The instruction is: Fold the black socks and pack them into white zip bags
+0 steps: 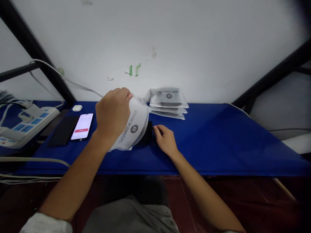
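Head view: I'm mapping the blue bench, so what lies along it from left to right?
Power strip → dark phone → lit phone → left hand holding white pouch → right hand.

Your left hand (113,113) lifts a white ROCKBROS pouch (132,127) by its top edge over the blue table (218,139), while your right hand (165,139) touches what looks like a black item (147,132) at its mouth, near the stack of pouches (168,103).
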Demonstrator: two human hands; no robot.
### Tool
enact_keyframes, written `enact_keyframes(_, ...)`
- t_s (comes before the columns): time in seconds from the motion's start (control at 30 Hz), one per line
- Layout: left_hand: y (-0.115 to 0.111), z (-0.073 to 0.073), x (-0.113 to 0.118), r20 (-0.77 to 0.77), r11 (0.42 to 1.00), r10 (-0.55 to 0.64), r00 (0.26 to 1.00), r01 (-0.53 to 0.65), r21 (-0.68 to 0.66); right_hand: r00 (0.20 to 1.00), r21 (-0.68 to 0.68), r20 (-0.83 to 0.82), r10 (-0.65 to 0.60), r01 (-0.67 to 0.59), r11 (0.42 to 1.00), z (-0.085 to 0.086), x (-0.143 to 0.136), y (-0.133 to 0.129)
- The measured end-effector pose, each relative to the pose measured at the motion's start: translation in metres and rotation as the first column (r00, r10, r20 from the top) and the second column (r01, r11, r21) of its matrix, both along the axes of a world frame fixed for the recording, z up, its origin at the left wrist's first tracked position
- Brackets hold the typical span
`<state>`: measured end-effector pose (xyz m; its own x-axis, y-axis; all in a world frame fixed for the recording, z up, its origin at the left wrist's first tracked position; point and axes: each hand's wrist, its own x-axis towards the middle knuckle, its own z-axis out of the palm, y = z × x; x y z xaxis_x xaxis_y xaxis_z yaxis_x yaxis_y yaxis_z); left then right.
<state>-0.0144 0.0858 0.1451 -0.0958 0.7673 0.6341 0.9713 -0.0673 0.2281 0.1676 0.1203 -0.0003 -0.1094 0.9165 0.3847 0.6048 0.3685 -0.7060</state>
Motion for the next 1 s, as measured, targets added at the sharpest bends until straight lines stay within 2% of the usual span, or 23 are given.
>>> enact_keyframes(0.1,0.004,0.006,-0.008,0.057,0.999,0.023,0.998,-0.026,0.047,1.000,-0.007,-0.009,-0.010,0.010,1.000,0.001,0.001,-0.001)
enact_keyframes(0.2,0.004,0.018,-0.023,0.111,0.991,0.090,0.990,-0.100,0.089,1.000,-0.015,-0.019,-0.010,0.010,1.000,0.003,0.001,-0.001)
enact_keyframes(0.33,0.003,0.036,-0.052,0.157,0.964,0.192,0.969,-0.216,0.155,0.999,-0.021,-0.024,-0.021,0.021,1.000,0.004,0.002,-0.002)
enact_keyframes(0.43,0.015,0.037,-0.078,0.210,0.932,0.311,0.927,-0.341,0.127,1.000,-0.024,-0.013,-0.026,0.025,0.999,0.004,0.001,-0.002)
enact_keyframes(0.53,0.042,0.015,-0.100,0.268,0.914,0.394,0.879,-0.406,-0.015,1.000,-0.021,-0.001,-0.017,0.017,1.000,0.003,0.000,-0.002)
enact_keyframes(0.63,0.067,-0.023,-0.115,0.242,0.891,0.436,0.867,-0.378,-0.251,1.000,-0.023,0.016,-0.004,0.004,1.000,0.002,0.000,-0.002)
enact_keyframes(0.7,0.077,-0.049,-0.123,0.243,0.880,0.436,0.866,-0.353,-0.319,1.000,-0.026,0.030,-0.003,0.004,1.000,0.001,0.000,-0.002)
enact_keyframes(0.77,0.081,-0.069,-0.130,0.229,0.861,0.441,0.868,-0.337,-0.380,0.999,-0.027,0.042,-0.003,0.005,1.000,0.000,0.000,-0.002)
enact_keyframes(0.87,0.083,-0.084,-0.139,0.213,0.855,0.445,0.870,-0.342,-0.389,0.999,-0.030,0.052,0.000,0.001,1.000,-0.001,0.000,-0.002)
enact_keyframes(1.0,0.081,-0.087,-0.135,0.180,0.881,0.440,0.880,-0.385,-0.273,0.998,-0.026,0.067,-0.003,0.004,1.000,-0.002,0.000,-0.001)
